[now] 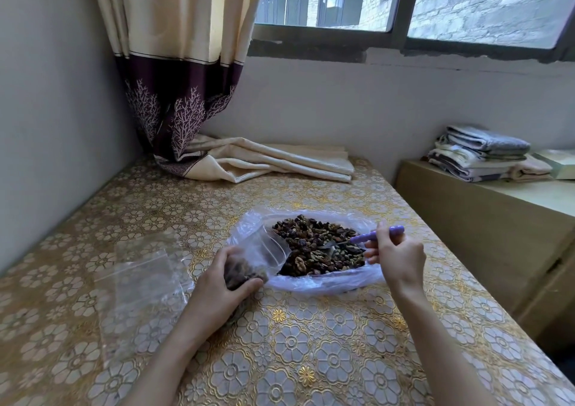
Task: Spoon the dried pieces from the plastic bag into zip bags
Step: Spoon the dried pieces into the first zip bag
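The bench [311, 343], covered in a gold flowered cloth, runs from the near edge back to the wall under the window, where the curtain [186, 110] trails onto its far left corner. Around the middle, a little toward the right edge, lies the plastic bag [314, 284], spread wide with a broad heap of dried pieces [320, 244] showing in it. Spare zip bags [146, 275], flat and unfilled as far as I can see, rest toward the left edge.

The left hand [224, 284] has its fingers clamped around a zip bag [258, 259] just at the plastic bag's left rim, mouth tilted toward the heap; dark pieces already fill its lower part. The right hand [398, 259] pinches the purple handle of the spoon [367, 238], whose bowl is down among the pieces.

I judge the work early: one bag partly filled, most of the heap still to move, the spares waiting.
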{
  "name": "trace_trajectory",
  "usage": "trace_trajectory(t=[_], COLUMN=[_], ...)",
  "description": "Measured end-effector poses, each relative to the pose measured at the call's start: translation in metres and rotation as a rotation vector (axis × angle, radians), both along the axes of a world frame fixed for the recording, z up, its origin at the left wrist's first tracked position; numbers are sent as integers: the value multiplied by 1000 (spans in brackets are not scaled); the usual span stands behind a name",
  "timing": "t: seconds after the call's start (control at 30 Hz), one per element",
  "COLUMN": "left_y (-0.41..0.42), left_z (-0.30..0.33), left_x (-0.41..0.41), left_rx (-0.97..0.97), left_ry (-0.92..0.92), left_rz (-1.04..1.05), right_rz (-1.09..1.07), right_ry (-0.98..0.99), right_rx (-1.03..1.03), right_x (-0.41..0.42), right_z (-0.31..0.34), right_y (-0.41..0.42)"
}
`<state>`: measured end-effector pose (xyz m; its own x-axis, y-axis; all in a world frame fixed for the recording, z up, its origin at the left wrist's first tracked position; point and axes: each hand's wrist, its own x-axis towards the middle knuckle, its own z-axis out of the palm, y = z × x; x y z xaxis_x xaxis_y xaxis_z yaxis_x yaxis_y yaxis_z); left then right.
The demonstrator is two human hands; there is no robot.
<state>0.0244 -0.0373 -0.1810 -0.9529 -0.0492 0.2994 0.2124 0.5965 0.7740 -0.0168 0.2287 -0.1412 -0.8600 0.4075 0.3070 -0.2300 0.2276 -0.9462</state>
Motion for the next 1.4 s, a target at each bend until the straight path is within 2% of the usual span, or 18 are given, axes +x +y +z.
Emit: trace_trajectory(t=[0.17,0.37,0.73,0.93,1.2,1.4], left_y=[0,0,0,0,0,0], left_z=[0,1,1,2,2,2], left_x=[-1,0,0,1,2,1], left_rx=[-9,-1,32,32,46,69], left_ry=[9,-7,-16,-26,-30,-36], left_rz=[-2,-10,-32,-34,-11,10], right_rz=[175,319,235,267,394,547], right_ry=[-68,-178,-205,-138,-98,-58], right_rx=[-160,-240,-512,-467,-524,-382], right_x=[-1,0,3,10,22,39], right_z=[1,0,-1,8,28,46], right_y=[-6,-1,6,5,-1,-21])
